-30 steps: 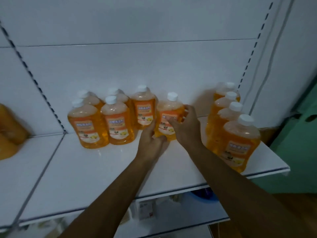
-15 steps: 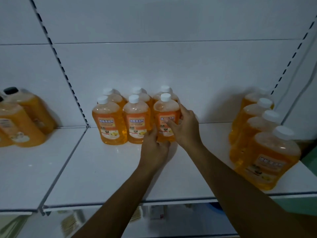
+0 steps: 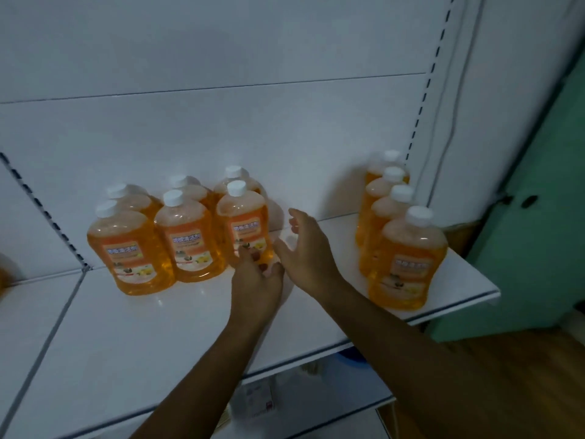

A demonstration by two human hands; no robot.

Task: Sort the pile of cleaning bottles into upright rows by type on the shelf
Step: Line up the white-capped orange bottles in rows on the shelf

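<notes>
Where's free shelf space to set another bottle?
Bare shelf across the front, and the gap between the six-bottle group and the right-hand row, though the right hand sits there. Crowded at the group's right front bottle, where the left hand is.

Behind the left hand (image 3: 256, 282), the foot of the nearest bottle (image 3: 245, 223) is covered by the fingertips, so any contact there cannot be judged. Left of that hand, the three back bottles (image 3: 186, 188) show little beyond their caps. Right of the right hand (image 3: 305, 251), the rear bottle (image 3: 391, 163) is blurred. An orange shape (image 3: 3, 275) is cut off by the left edge.
</notes>
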